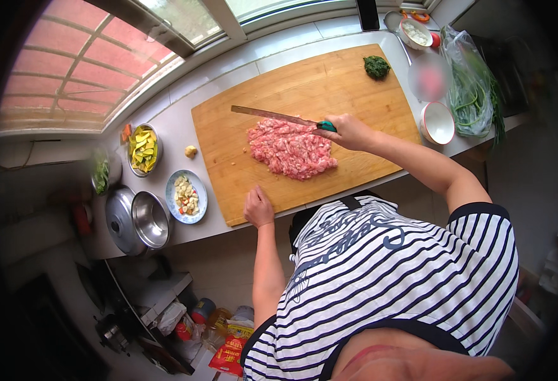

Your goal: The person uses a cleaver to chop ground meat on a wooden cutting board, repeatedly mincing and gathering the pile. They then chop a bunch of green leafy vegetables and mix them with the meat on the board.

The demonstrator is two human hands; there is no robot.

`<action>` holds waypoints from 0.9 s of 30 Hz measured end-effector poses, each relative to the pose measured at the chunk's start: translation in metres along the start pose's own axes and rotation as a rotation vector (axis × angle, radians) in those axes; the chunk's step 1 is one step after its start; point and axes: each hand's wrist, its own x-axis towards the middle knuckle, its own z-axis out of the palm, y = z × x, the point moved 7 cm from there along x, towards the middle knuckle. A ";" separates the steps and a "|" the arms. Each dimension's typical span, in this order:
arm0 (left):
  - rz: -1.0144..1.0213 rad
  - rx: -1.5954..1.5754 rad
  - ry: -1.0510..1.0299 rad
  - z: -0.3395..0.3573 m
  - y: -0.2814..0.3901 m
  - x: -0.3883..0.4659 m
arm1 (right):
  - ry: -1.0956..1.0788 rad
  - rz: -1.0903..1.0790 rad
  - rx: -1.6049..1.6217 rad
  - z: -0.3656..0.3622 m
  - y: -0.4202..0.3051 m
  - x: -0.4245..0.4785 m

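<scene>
My right hand [348, 132] grips the teal handle of a long kitchen knife [274, 115], whose blade lies along the far edge of a flat heap of chopped raw meat [291, 150]. The meat is spread on a large wooden cutting board [360, 100]. My left hand [259, 207] rests at the board's near left corner, fingers curled, thumb towards the meat; whether it holds anything cannot be seen. A clump of chopped dark greens [376, 67] sits in the board's far right corner.
On the left are a plate of garlic cloves [186, 196], a bowl of yellow-green slices [144, 150], a piece of ginger [191, 152], an empty steel bowl [150, 220] and a metal lid [119, 221]. A white bowl [437, 123] and bagged green vegetables [472, 95] are on the right.
</scene>
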 end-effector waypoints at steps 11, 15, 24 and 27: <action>0.120 -0.025 -0.027 -0.001 -0.002 0.001 | -0.028 0.118 -0.017 0.014 0.020 0.009; 0.112 -0.055 -0.042 0.002 -0.003 0.001 | -0.058 0.089 -0.036 -0.006 -0.008 0.010; 0.117 -0.027 -0.081 0.003 -0.008 -0.004 | 0.030 0.043 0.087 -0.009 -0.028 0.003; 0.152 -0.062 -0.059 0.001 -0.004 -0.002 | 0.110 0.059 0.086 0.026 0.011 -0.012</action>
